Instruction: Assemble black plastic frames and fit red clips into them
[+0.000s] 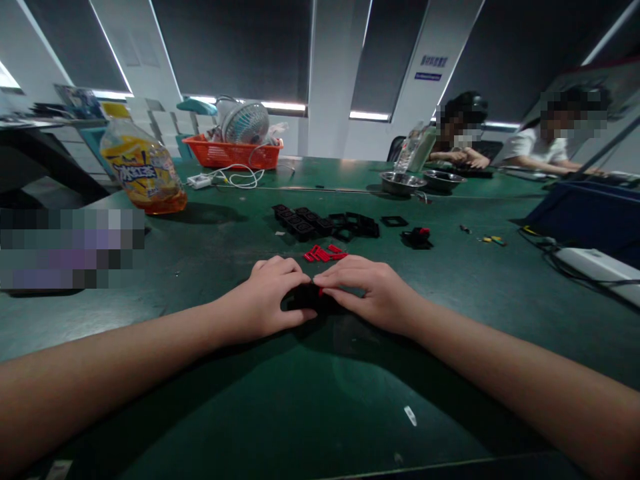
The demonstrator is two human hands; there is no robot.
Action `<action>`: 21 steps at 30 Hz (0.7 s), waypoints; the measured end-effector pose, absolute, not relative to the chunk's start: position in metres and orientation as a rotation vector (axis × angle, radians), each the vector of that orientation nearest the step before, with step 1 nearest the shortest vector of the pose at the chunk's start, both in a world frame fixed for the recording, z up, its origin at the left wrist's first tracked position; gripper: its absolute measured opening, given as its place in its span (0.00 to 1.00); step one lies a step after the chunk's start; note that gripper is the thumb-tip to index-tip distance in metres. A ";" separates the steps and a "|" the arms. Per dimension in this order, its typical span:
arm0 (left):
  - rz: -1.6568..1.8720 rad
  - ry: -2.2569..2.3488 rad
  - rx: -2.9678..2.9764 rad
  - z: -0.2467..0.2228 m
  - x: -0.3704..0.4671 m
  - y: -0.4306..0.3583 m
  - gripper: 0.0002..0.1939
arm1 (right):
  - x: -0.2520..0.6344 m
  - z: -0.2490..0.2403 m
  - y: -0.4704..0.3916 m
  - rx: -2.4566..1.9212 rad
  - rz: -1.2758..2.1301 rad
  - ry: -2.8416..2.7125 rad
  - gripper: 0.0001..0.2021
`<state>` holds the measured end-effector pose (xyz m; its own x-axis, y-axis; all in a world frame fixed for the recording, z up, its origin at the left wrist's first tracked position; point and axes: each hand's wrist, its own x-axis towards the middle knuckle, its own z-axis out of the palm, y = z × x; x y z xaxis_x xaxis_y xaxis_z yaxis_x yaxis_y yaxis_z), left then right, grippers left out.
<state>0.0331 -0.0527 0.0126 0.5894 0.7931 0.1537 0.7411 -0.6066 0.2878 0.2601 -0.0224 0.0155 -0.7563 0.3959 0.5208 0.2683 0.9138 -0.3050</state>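
My left hand (267, 297) is closed around a dark black plastic part (301, 298) low over the green table, its thumb below and fingers above. Pinched between the thumb and fingers of my right hand (375, 290) is a small red plastic piece (321, 291), right against the black part. Much of both pieces is covered by the fingers. Just beyond my hands lies a small pile of red plastic pieces (320, 254). Behind it are several black blocks (300, 223) and black square frames (355, 225). A black part with a red piece on it (417, 237) sits to the right.
A tea bottle (143, 167) stands at left, near an orange basket (235, 152) with a fan. Metal bowls (403, 183) are at the back. On the right are a blue bin (590, 213) and a white power strip (595, 267). Two people sit across the table.
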 end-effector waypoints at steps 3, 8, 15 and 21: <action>0.409 1.269 2.627 0.012 0.033 -0.052 0.16 | 0.260 0.016 -0.023 -0.475 0.280 -2.466 0.08; 0.410 1.273 2.624 0.011 0.032 -0.052 0.16 | 0.260 0.016 -0.023 -0.481 0.273 -2.470 0.09; 0.409 1.272 2.622 0.012 0.033 -0.053 0.16 | 0.260 0.016 -0.023 -0.461 0.255 -2.474 0.09; 0.423 1.261 2.620 0.012 0.032 -0.053 0.16 | 0.260 0.016 -0.022 -0.464 0.260 -2.465 0.08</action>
<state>0.0320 -0.0527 0.0119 0.5944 0.7865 0.1673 0.7286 -0.6148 0.3018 0.2595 -0.0220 0.0159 -0.7526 0.3861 0.5334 0.2664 0.9193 -0.2896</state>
